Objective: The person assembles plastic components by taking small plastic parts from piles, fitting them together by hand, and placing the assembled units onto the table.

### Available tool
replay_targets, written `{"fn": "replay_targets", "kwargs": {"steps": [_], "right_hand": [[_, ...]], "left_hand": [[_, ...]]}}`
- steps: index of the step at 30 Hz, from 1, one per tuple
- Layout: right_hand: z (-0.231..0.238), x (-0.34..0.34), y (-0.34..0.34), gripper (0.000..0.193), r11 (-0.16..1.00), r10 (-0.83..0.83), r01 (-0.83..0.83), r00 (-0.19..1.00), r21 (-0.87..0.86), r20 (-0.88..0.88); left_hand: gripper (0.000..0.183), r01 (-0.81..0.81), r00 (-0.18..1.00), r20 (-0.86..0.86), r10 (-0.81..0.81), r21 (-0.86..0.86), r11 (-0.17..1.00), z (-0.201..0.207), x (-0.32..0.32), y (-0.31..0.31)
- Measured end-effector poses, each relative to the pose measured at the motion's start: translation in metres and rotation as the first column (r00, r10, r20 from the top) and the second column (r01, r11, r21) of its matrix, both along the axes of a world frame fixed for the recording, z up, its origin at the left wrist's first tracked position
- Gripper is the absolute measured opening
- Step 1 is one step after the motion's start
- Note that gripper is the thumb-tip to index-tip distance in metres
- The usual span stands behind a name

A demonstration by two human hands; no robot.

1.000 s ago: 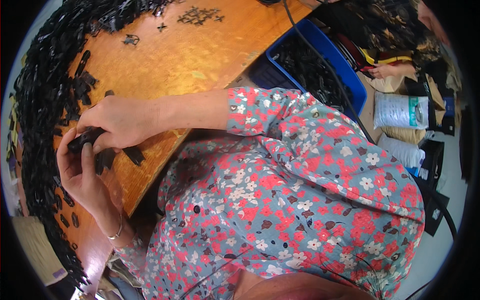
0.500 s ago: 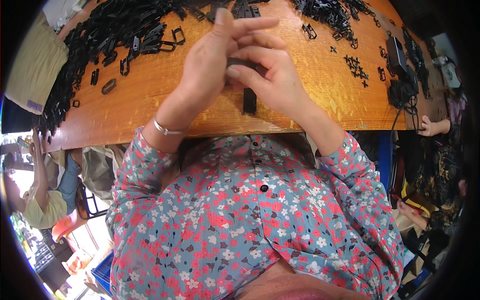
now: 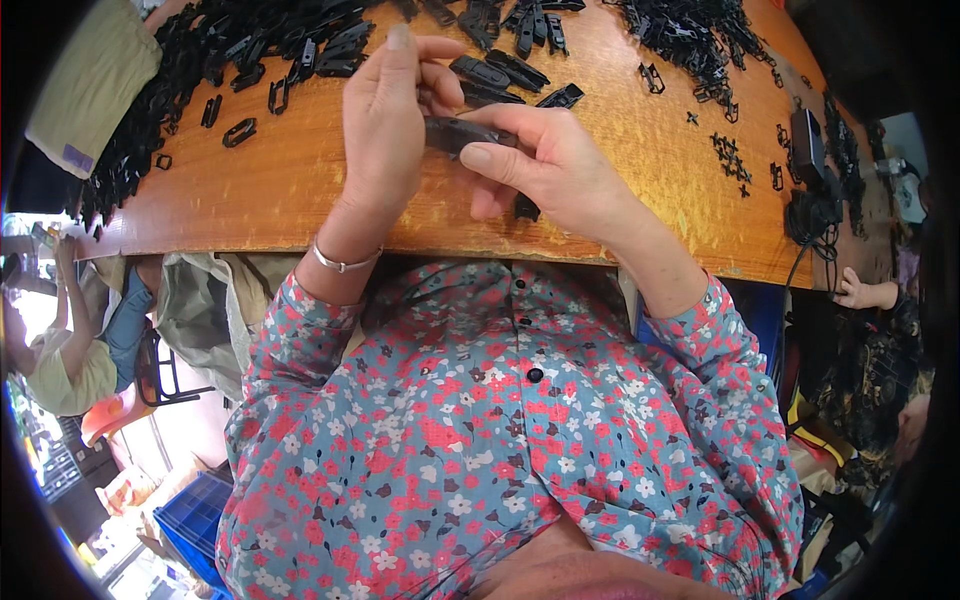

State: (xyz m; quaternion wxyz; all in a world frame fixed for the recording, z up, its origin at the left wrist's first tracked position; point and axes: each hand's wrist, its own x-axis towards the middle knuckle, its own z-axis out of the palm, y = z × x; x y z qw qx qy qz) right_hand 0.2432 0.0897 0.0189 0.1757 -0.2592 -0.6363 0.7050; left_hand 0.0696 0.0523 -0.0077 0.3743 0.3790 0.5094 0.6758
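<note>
A long, dark plastic part (image 3: 452, 134) is pinched between the thumb and fingers of my right hand (image 3: 550, 165). Its left end meets the palm side of my left hand (image 3: 385, 140). That hand stands upright with its thumb raised and its fingers loosely bent and apart, not closed round the part. Below my right fingers, another small black piece (image 3: 526, 207) shows, partly covered by the hand. Just beyond my hands, several black elongated plastic parts (image 3: 512, 70) lie on the wooden table (image 3: 640, 200).
A large heap of black parts (image 3: 240, 40) spreads over the far left, with another pile (image 3: 690, 40) at the far right. Small cross-shaped pieces (image 3: 730, 158) lie on the right, near a black box (image 3: 806, 145) and coiled cable (image 3: 812, 215). Another person's hand (image 3: 862, 290) rests at the right edge.
The dark part has come into clearer view between my hands. My left hand has shifted left and its fingers have bent more. The view has also shifted slightly.
</note>
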Motion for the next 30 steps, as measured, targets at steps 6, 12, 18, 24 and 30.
{"fn": "replay_targets", "kwargs": {"steps": [6, 12, 18, 24, 30], "right_hand": [[0.009, -0.001, 0.005, 0.023, 0.997, 0.071, -0.073, 0.993, 0.018, 0.090], [0.011, -0.010, 0.006, 0.023, 0.986, 0.152, -0.160, 0.975, 0.039, 0.161], [0.013, -0.021, -0.016, 0.037, 0.907, 0.419, -0.418, 0.908, -0.048, 0.001], [0.014, 0.000, 0.012, 0.039, 0.938, 0.344, -0.344, 0.939, 0.039, 0.017], [0.020, 0.020, 0.019, 0.033, 0.950, 0.239, -0.241, 0.970, 0.199, 0.032]], "left_hand": [[0.051, -0.069, 0.986, -0.149, 0.073, 0.036, 0.997, 0.005, 0.007, -0.014], [0.044, -0.196, 0.930, -0.283, 0.236, 0.163, 0.967, 0.004, 0.008, -0.038], [0.038, -0.361, 0.892, -0.299, 0.338, -0.023, 0.932, 0.021, -0.020, -0.105], [0.041, -0.818, 0.340, -0.710, 0.617, 0.099, 0.566, 0.020, -0.136, -0.238], [0.035, -0.894, 0.389, -0.884, 0.258, -0.295, 0.337, -0.053, -0.196, -0.327]]}}
